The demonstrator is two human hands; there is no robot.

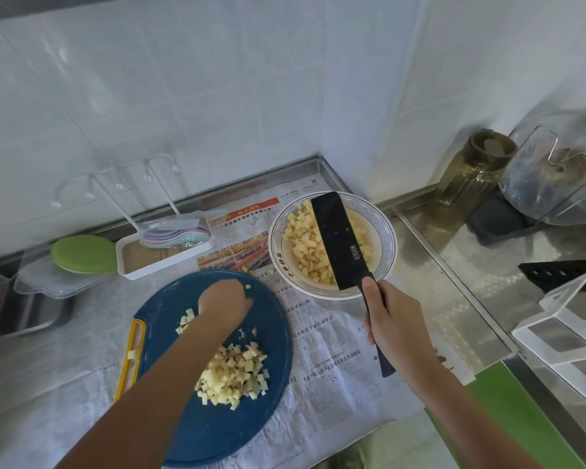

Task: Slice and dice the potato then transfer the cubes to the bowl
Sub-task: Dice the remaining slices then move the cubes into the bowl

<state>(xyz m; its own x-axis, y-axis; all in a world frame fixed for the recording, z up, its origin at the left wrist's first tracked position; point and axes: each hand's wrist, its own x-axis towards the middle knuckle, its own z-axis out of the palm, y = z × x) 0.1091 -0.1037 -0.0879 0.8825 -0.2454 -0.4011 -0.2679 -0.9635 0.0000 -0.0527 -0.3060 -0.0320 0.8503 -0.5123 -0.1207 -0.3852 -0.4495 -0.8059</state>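
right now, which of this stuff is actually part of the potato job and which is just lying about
In the job: potato cubes on the blue cutting board; bowl already holding cubes; black knife held by the right hand over the bowl; left hand at the board's far side.
Lying about: green lid, white tray, glass jar, white rack, newspaper underneath.

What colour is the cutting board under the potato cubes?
The cutting board is dark blue, seen best in the head view.

Knife (pixel 340 240) covering some cubes (pixel 301 245) in bowl (pixel 388 238), left hand (pixel 222 297) blurred, fingertips hidden
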